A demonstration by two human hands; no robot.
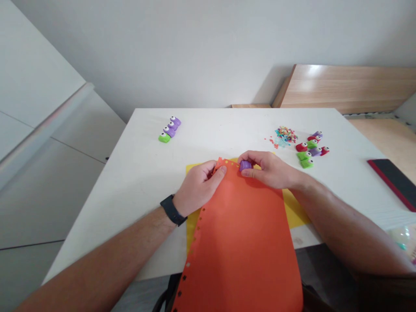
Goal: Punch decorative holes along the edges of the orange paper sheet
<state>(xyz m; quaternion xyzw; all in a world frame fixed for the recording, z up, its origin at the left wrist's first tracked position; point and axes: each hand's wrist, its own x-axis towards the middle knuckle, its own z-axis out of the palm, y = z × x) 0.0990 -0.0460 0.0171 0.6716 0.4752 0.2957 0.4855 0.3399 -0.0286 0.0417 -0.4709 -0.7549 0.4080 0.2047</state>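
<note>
An orange sheet of paper (247, 242) stretches from my hands down past the table's front edge. Small cut-out shapes run along its left edge and part of its far edge. My left hand (203, 184) is closed on the sheet's far left corner, thumb on top. In my right hand (266, 169) is a purple craft punch (245, 166), held between thumb and fingers at the sheet's far edge. Whether its jaws are pressed together cannot be seen. A yellow sheet (294, 210) lies on the table underneath.
On the white table (130, 190), several punches with eyes (169, 128) stand in a row at back left. More punches (312, 149) cluster at right, beside a heap of coloured paper bits (286, 135). A dark phone-like object with a red edge (394, 182) lies near the right edge.
</note>
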